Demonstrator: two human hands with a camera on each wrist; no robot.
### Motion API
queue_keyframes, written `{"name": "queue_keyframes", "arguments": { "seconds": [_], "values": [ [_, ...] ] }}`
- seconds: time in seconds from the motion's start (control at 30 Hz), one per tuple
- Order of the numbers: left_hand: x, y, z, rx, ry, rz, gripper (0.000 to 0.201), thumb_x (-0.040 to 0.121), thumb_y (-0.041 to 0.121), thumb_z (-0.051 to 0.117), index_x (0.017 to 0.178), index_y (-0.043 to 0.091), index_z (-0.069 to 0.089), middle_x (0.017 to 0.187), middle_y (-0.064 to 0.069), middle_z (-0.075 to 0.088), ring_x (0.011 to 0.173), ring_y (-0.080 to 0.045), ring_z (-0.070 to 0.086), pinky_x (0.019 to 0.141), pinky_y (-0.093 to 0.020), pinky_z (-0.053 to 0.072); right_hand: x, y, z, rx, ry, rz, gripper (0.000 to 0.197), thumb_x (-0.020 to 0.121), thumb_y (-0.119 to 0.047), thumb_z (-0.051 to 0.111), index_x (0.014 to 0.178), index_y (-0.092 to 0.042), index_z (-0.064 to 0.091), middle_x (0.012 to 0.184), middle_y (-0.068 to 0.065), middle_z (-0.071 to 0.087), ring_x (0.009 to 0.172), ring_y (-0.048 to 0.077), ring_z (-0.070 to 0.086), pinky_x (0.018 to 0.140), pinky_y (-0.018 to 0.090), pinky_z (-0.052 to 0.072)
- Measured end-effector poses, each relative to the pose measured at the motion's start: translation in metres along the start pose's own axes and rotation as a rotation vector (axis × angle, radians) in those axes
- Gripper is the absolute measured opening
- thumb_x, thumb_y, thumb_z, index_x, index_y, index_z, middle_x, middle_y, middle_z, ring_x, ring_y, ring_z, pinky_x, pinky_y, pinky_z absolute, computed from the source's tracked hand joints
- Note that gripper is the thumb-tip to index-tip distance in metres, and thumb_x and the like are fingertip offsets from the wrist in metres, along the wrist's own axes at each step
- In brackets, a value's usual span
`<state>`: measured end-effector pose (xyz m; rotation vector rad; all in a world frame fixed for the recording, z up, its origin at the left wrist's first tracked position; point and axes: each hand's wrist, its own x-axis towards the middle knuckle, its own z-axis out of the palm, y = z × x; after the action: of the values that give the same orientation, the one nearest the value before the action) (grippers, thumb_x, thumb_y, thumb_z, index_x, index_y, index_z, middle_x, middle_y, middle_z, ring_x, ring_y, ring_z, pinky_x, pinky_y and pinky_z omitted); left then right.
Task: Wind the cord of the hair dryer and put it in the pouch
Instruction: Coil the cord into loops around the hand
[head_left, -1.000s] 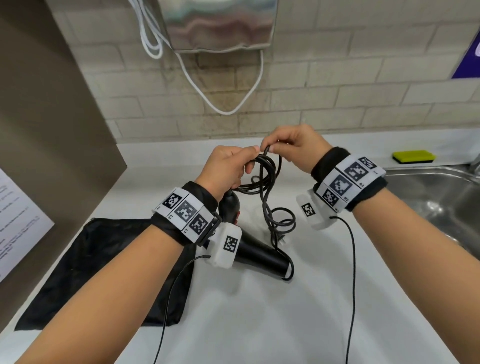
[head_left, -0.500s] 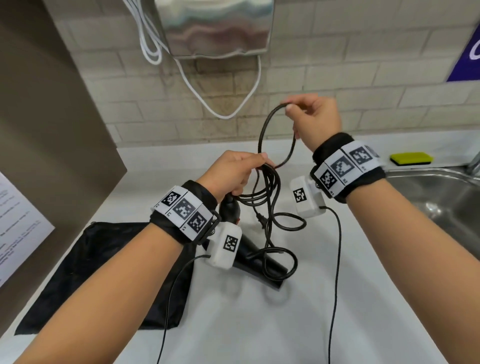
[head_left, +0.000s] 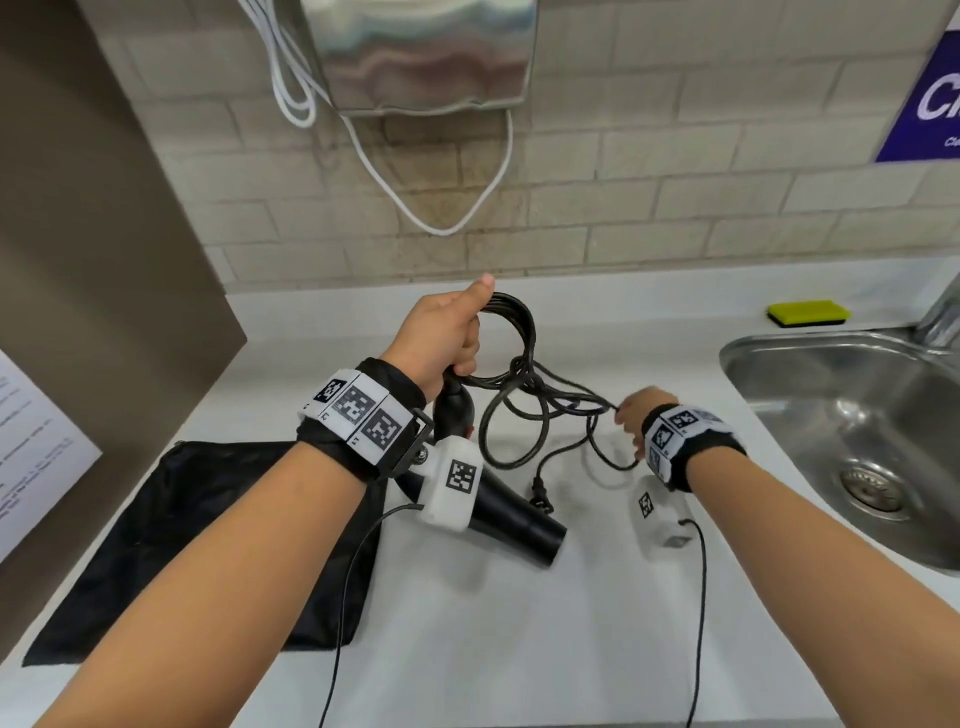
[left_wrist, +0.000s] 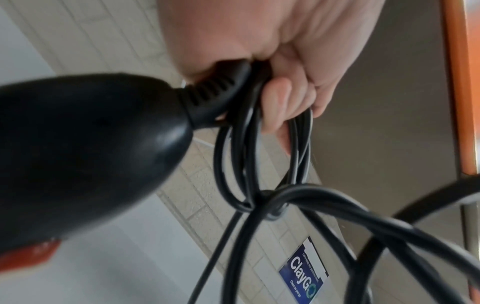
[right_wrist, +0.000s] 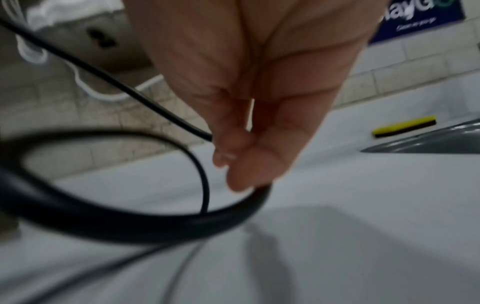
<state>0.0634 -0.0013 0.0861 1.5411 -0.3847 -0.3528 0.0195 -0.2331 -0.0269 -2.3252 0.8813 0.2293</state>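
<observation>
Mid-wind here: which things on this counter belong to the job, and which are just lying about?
Job:
- hair dryer, lifted by its cord end
- cord, coils in left hand, loose stretch pinched by right hand
- pouch, flat on counter

Lying about:
- sponge
- sink
- white cable
- wall dispenser

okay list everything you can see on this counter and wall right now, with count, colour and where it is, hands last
Black plastic hair dryer: one, on the white counter, centre.
Black cord: one, partly coiled, loose loops trailing right.
Black fabric pouch: one, flat on counter, left.
Yellow sponge: one, behind the sink.
Steel sink: one, silver, right.
Metal wall dispenser: one, silver, top, with white cable hanging below.
Blue sign: one, wall, upper right.
Left hand: grips coils at dryer handle.
Right hand: pinches loose cord.
</observation>
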Motion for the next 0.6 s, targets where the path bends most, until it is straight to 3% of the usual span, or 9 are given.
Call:
{"name": "queue_keyframes", "arguments": {
  "seconds": [0.17,0.3,0.37,0.4,0.47,0.5,0.53,0.6],
  "values": [
    [0.000,-0.001,0.001,-0.020,0.032,0.007,0.046,0.095,0.034,0.051,0.059,0.020,0.026,0.040,0.008,0.022,0.033,-0.007,0.017,0.036,-0.017,0.020,-0.002,0.000,0.033,-0.485,-0.089,0.001,0.027,0.092,-0.017,0.050,0.114,-0.008,0.061,0.114,0.006,0.063,0.104,0.021,0.062,0.080,0.025,0.048],
    [0.000,-0.001,0.001,-0.035,0.030,0.000,0.044,0.095,0.034,0.052,0.061,0.020,0.027,0.040,0.009,0.022,0.034,-0.007,0.017,0.037,-0.017,0.019,-0.020,-0.031,0.026,-0.496,-0.025,-0.065,0.024,0.091,-0.017,0.046,0.107,-0.004,0.058,0.099,0.009,0.060,0.088,0.026,0.057,0.072,0.029,0.045],
    [0.000,-0.001,0.000,-0.035,0.023,-0.004,0.044,0.095,0.034,0.052,0.061,0.020,0.027,0.040,0.009,0.022,0.034,-0.007,0.017,0.037,-0.017,0.018,-0.027,-0.041,0.023,-0.503,0.078,-0.080,0.032,0.088,-0.024,0.052,0.117,-0.010,0.050,0.120,0.011,0.056,0.102,0.028,0.054,0.080,0.034,0.045],
    [0.000,-0.001,0.000,-0.036,0.020,-0.005,0.044,0.095,0.033,0.052,0.061,0.020,0.027,0.040,0.009,0.022,0.034,-0.007,0.016,0.037,-0.017,0.018,-0.032,-0.045,0.022,-0.487,0.146,-0.108,0.051,0.086,-0.031,0.055,0.132,-0.016,0.037,0.135,0.012,0.044,0.115,0.030,0.046,0.088,0.038,0.043],
    [0.000,-0.001,0.000,-0.034,0.010,-0.010,0.044,0.095,0.033,0.051,0.061,0.020,0.027,0.041,0.008,0.022,0.034,-0.007,0.016,0.037,-0.017,0.018,-0.047,-0.056,0.018,-0.450,0.313,-0.282,0.088,0.083,-0.040,0.060,0.146,-0.030,0.001,0.152,0.012,0.011,0.132,0.035,0.027,0.100,0.045,0.036],
    [0.000,-0.001,0.000,-0.034,0.007,-0.013,0.043,0.095,0.033,0.051,0.061,0.020,0.028,0.041,0.008,0.022,0.034,-0.007,0.017,0.037,-0.017,0.018,-0.051,-0.061,0.016,-0.404,0.404,-0.439,0.090,0.084,-0.037,0.060,0.146,-0.033,-0.005,0.155,0.011,0.002,0.135,0.036,0.020,0.104,0.048,0.032],
    [0.000,-0.001,0.000,-0.038,0.007,-0.017,0.043,0.095,0.033,0.051,0.061,0.019,0.029,0.041,0.008,0.022,0.034,-0.007,0.017,0.037,-0.017,0.018,-0.051,-0.066,0.014,-0.345,0.462,-0.615,0.084,0.085,-0.030,0.057,0.147,-0.032,0.000,0.155,0.010,0.000,0.138,0.035,0.015,0.108,0.050,0.028],
    [0.001,0.000,-0.001,-0.053,0.008,-0.024,0.042,0.095,0.033,0.051,0.062,0.019,0.031,0.041,0.007,0.022,0.034,-0.007,0.017,0.036,-0.017,0.018,-0.050,-0.074,0.010,-0.221,0.455,-0.937,0.058,0.086,-0.019,0.047,0.142,-0.020,0.032,0.153,0.011,0.021,0.139,0.035,0.020,0.110,0.053,0.024]
  ]
}}
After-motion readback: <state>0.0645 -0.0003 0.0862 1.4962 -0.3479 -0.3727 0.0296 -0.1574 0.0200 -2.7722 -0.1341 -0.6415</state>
